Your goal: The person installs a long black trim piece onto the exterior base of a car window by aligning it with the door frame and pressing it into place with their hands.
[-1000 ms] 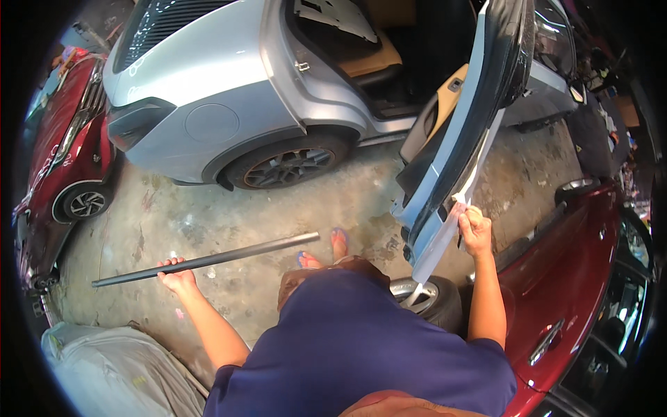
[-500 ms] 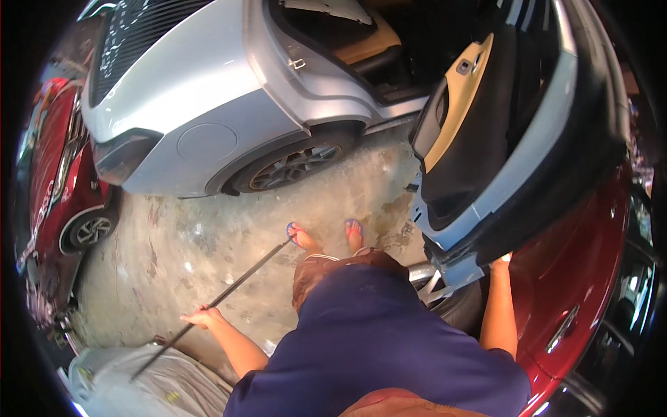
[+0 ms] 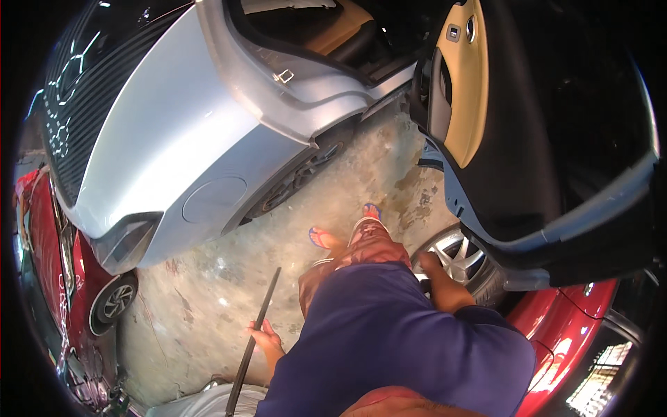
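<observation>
Dark strip [image 3: 248, 353] crosses the left hand [image 3: 267, 338], gripped by its fingers, extending past both sides.

A silver car [image 3: 167, 153] is standing along the far-left edge of the concrete floor [image 3: 187, 306]; its doorway is showing a tan-and-black seat [image 3: 354, 28]. A red car [image 3: 48, 236] is sitting at the floor's left edge, another red vehicle [image 3: 573, 306] is occupying the near-right corner, and a pale grey cover [image 3: 191, 406] is spreading at the near edge.

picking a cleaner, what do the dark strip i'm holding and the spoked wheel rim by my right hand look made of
Dark strip: perhaps plastic or coated metal, matt-looking; its even darkness can't settle which. Spoked wheel rim: probably metal alloy, smooth and silvery, judging by its bright highlights.
</observation>
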Action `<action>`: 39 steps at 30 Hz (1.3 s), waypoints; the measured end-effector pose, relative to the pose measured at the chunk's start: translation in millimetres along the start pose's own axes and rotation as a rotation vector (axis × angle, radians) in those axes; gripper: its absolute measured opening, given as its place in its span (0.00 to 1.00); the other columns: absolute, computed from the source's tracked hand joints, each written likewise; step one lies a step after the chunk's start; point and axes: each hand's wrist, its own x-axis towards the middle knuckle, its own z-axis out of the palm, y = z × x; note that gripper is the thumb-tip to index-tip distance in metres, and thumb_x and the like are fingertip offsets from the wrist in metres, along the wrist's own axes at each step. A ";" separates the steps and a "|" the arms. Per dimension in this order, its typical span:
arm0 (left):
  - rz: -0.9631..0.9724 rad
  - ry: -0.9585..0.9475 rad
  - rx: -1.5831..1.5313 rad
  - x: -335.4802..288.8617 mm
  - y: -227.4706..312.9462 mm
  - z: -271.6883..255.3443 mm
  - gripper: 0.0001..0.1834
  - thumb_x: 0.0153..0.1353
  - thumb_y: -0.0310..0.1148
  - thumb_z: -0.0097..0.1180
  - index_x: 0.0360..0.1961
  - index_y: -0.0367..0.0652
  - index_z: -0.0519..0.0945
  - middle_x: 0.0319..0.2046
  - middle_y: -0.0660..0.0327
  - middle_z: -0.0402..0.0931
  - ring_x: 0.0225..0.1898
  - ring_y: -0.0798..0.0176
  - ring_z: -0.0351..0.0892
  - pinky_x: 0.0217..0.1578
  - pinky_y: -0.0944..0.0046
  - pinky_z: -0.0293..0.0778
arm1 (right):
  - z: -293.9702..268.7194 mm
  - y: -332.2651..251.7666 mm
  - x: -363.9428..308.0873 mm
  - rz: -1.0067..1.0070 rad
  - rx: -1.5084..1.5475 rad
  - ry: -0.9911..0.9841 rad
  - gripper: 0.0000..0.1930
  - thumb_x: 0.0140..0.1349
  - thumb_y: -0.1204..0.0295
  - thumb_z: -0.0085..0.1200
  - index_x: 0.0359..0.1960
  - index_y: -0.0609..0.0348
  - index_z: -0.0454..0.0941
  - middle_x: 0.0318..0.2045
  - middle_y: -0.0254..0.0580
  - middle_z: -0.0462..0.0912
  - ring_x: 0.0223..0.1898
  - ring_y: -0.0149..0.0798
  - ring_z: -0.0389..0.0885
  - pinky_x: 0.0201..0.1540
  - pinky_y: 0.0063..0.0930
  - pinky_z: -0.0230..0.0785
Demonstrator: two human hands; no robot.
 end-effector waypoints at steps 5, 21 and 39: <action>0.086 -0.085 0.220 -18.7 26.5 11.6 0.25 0.74 0.46 0.48 0.61 0.35 0.70 0.58 0.57 0.70 0.62 0.57 0.68 0.60 0.64 0.75 | -140.1 -218.5 120.7 -0.227 0.919 0.672 0.12 0.65 0.66 0.59 0.41 0.62 0.81 0.32 0.45 0.86 0.36 0.38 0.83 0.43 0.34 0.75; 0.059 0.248 0.281 -99.1 12.5 103.9 0.26 0.74 0.60 0.41 0.34 0.49 0.73 0.45 0.63 0.79 0.48 0.64 0.75 0.47 0.68 0.74 | -595.5 -621.1 316.7 -1.244 0.091 1.108 0.30 0.43 0.66 0.71 0.52 0.48 0.77 0.53 0.42 0.76 0.57 0.52 0.73 0.58 0.43 0.68; 0.059 0.200 0.408 -115.6 -7.8 137.5 0.25 0.74 0.58 0.44 0.33 0.47 0.73 0.43 0.60 0.81 0.49 0.60 0.78 0.49 0.56 0.75 | -719.6 -576.0 314.3 -1.343 0.662 1.159 0.24 0.44 0.73 0.62 0.47 0.62 0.77 0.43 0.59 0.82 0.49 0.62 0.79 0.51 0.48 0.72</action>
